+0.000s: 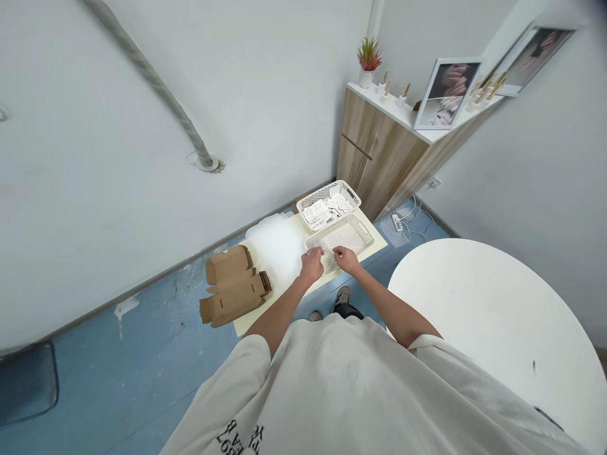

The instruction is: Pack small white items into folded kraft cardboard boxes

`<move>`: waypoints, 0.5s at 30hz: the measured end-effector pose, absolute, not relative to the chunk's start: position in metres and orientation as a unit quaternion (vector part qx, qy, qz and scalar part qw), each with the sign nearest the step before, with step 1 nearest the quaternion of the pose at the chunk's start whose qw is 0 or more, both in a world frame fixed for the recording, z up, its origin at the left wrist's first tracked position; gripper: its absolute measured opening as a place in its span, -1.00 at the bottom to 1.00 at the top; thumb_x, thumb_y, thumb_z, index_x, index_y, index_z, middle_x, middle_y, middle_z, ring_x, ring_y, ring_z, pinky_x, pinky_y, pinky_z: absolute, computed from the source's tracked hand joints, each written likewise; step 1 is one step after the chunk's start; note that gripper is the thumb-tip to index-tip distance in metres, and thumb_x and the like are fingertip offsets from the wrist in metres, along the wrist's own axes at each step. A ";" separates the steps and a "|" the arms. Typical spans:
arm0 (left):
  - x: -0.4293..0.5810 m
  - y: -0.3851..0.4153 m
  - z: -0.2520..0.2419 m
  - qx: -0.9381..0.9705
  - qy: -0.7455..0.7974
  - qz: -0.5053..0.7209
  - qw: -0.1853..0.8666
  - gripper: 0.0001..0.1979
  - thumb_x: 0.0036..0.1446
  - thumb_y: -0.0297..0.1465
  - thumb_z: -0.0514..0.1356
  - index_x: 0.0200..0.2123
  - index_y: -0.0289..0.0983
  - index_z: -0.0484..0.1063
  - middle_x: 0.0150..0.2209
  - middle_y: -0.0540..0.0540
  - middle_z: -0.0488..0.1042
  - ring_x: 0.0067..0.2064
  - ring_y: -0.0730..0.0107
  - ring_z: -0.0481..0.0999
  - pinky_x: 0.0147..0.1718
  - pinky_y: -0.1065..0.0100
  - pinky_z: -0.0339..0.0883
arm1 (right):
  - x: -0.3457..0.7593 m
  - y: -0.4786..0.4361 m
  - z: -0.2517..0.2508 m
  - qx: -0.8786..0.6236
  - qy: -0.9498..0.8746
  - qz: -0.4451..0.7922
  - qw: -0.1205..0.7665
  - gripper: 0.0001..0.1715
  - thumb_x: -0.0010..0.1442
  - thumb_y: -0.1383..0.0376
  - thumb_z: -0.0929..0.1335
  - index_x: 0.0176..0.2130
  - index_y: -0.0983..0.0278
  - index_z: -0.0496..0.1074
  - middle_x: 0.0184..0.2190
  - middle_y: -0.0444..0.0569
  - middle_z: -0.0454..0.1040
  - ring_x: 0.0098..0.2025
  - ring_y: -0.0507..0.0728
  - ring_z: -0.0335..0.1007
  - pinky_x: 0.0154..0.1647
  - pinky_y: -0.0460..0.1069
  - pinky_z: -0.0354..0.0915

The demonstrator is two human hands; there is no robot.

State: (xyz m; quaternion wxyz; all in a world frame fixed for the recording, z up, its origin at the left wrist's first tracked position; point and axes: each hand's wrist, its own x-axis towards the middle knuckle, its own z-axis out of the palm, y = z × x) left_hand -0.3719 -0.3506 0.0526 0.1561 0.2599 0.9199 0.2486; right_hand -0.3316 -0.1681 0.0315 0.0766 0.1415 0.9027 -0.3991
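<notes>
My left hand [312, 264] is closed in a pinch over the near left rim of a white plastic basket [366, 232]. Across from it, my right hand [346, 258] also pinches, above the same basket's near side. A faint see-through sheet or film seems to lie between the hands, too unclear to name. The basket's perforated bottom shows behind my fingers. Just beyond stands a second white basket [353, 196] holding several small printed white packets or cards [320, 210]. Left of my left hand lies a pile of white foam-like sheets [275, 243].
Folded brown cardboard boxes [234, 297] lie at the left end of the pale yellow low table [244, 323]. A round white table [484, 303] stands close on my right. A wood-grain cabinet [374, 148] fills the corner. Cables and a power strip [397, 222] lie on the floor.
</notes>
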 end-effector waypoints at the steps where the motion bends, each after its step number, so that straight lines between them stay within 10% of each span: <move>1: -0.378 -0.345 0.053 0.259 0.922 0.235 0.164 -0.39 -0.04 -0.74 0.02 0.07 -0.18 0.28 0.12 -0.17 0.42 0.32 0.18 0.20 0.17 0.08 0.06 | -0.342 -0.166 0.028 0.134 0.910 -0.379 0.102 -0.62 0.24 0.33 0.29 0.03 0.20 0.51 0.00 0.01 0.57 0.01 0.19 0.48 0.03 0.03 0.33; 15: -0.412 -0.302 0.046 0.242 0.918 0.203 0.241 -0.20 -0.03 -0.70 0.01 0.31 -0.18 0.08 0.17 -0.17 0.42 0.35 0.15 0.17 0.17 0.04 -0.03 | -0.402 -0.142 0.003 0.105 0.918 -0.311 0.221 -0.68 0.30 0.11 0.31 -0.09 0.20 0.53 -0.09 0.02 0.58 -0.08 0.19 0.48 -0.21 -0.05 0.24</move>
